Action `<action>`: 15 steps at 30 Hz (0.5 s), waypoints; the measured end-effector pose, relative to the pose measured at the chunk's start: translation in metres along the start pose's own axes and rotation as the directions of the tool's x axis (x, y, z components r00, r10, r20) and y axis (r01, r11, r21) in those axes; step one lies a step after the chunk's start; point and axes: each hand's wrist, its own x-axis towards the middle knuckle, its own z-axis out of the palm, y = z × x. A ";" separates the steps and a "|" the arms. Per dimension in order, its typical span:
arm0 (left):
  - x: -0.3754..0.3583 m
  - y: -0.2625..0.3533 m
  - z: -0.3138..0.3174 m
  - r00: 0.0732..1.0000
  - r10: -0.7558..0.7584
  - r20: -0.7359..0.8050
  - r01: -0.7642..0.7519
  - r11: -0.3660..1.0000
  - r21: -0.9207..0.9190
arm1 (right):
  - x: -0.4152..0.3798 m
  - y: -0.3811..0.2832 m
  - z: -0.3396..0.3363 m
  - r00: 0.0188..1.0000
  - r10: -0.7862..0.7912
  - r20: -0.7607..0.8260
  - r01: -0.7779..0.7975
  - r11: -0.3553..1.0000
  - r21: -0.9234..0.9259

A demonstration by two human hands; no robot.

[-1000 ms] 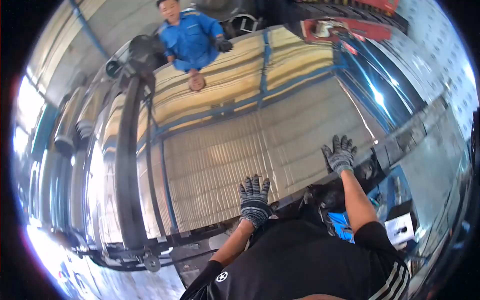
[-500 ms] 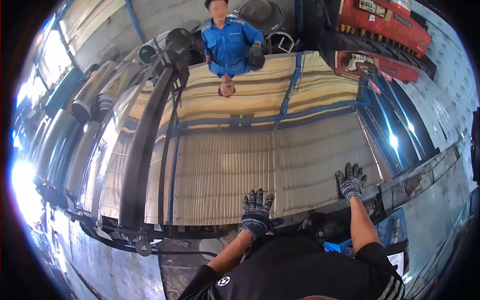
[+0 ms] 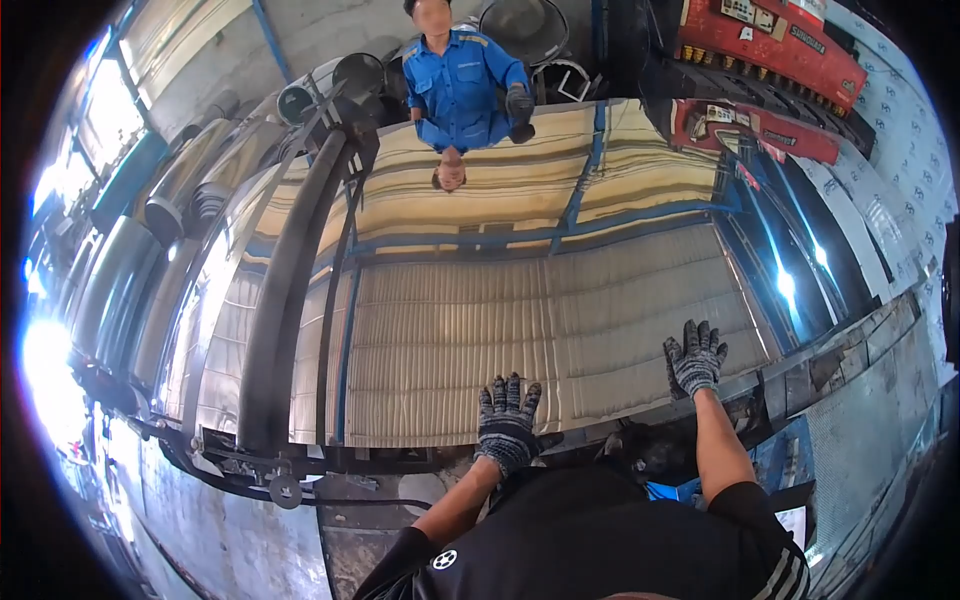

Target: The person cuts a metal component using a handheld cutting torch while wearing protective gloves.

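Note:
A large mirror-like metal sheet lies in front of me, reflecting the roof and its blue beams. On its near edge rests my left hand, in a grey and black knitted glove, fingers spread flat. My right hand, gloved the same way, lies flat on the sheet farther right, its fingers also apart. Neither hand grips anything. Across the left part of the sheet runs a long dark roller or bar.
A co-worker in a blue shirt stands at the far edge, a dark-gloved hand at the sheet. Metal rolls are stacked at left. A red machine stands at the back right. Metal plates lie at right.
Both my hands have shifted slightly left and away from me, still flat on the sheet. The co-worker's gloved hand has moved slightly to the right and down.

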 end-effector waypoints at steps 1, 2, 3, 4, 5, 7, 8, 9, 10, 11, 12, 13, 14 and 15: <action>-0.002 -0.002 0.002 1.000 0.012 -0.028 -0.013 1.000 -0.006 | -0.002 -0.001 0.000 1.000 -0.002 0.003 0.002 1.000 -0.002; -0.004 -0.004 0.003 0.998 0.025 -0.056 -0.025 1.000 -0.012 | -0.005 -0.003 -0.001 1.000 -0.005 0.005 0.005 1.000 -0.004; -0.005 -0.007 0.003 0.998 0.025 -0.054 -0.026 1.000 -0.012 | -0.006 -0.006 -0.002 1.000 -0.004 0.007 0.004 1.000 -0.004; -0.005 -0.010 0.002 0.998 0.044 -0.048 -0.045 0.999 -0.007 | -0.011 -0.006 -0.003 1.000 0.009 0.006 -0.009 1.000 -0.001; -0.005 -0.012 0.001 0.997 0.063 -0.042 -0.064 0.998 -0.003 | -0.016 -0.006 -0.004 1.000 0.022 0.005 -0.022 1.000 0.001; -0.006 -0.014 0.000 0.997 0.073 -0.030 -0.073 0.997 0.002 | -0.025 -0.005 -0.001 0.999 0.043 0.013 -0.043 0.999 0.006; -0.007 -0.014 -0.001 0.997 0.072 -0.026 -0.072 0.997 0.006 | -0.029 -0.005 0.000 0.999 0.051 0.018 -0.051 0.999 0.010; -0.006 -0.016 -0.003 0.996 0.083 -0.019 -0.083 0.997 0.007 | -0.028 -0.008 0.001 0.998 0.063 0.022 -0.063 0.998 0.010; -0.005 -0.019 -0.006 0.998 0.052 -0.029 -0.051 0.998 0.033 | -0.022 -0.021 -0.003 1.000 0.028 0.011 -0.028 0.999 0.025; -0.004 -0.022 -0.009 0.999 0.021 -0.039 -0.019 0.998 0.058 | -0.014 -0.035 -0.008 1.000 -0.008 -0.001 0.008 0.999 0.039; -0.004 -0.032 -0.016 0.998 0.039 -0.045 -0.037 0.998 0.053 | -0.017 -0.044 -0.008 1.000 -0.023 -0.017 0.023 0.999 0.035; -0.003 -0.043 -0.019 0.994 0.105 -0.010 -0.104 0.992 0.065 | -0.015 -0.056 -0.006 0.999 -0.038 -0.034 0.039 0.999 0.031; -0.002 -0.053 -0.020 0.996 0.080 -0.050 -0.076 0.994 0.077 | -0.011 -0.068 -0.001 0.996 -0.054 -0.066 0.057 0.997 0.043; 0.004 -0.061 -0.022 0.994 0.062 -0.094 -0.054 0.995 0.088 | -0.009 -0.080 0.001 0.992 -0.065 -0.104 0.071 0.996 0.053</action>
